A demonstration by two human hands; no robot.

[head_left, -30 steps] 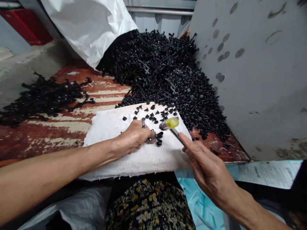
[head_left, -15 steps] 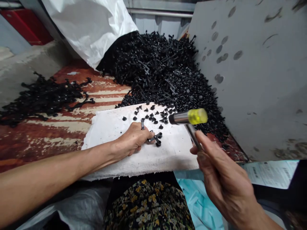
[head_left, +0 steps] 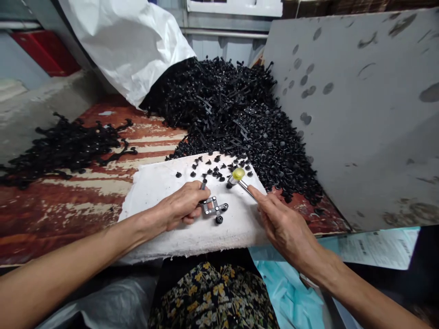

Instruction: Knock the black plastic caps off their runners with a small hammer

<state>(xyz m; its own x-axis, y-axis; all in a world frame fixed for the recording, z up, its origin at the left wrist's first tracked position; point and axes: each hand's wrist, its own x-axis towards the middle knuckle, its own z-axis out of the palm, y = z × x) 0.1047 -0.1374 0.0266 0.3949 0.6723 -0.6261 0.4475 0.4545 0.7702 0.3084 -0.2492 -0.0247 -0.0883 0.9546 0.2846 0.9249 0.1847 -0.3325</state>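
My left hand [head_left: 188, 203] is closed on a small black linkage of riveted bars [head_left: 213, 206], held low over the white padded board [head_left: 154, 235]. Round black feet show at the linkage's right end; part of it is hidden by my fingers. My right hand [head_left: 279, 219] grips the metal handle of a small mallet [head_left: 236, 176]. The mallet's yellow face points up and its dark face points down, close to the board, just right of the linkage. Several small black pegs with round heads [head_left: 215, 171] lie scattered on the far part of the board.
Behind the board rises a large heap of black parts [head_left: 233, 105], partly under a white sack [head_left: 130, 41]. A smaller pile of black linkages [head_left: 65, 146] lies left on the worn red tabletop [head_left: 103, 183]. A grey panel [head_left: 363, 119] stands along the right side.
The mallet has swung down and left from its raised position, with my right hand lower on that side. My left hand has turned the linkage so its bars face up. The view has tilted slightly upward.
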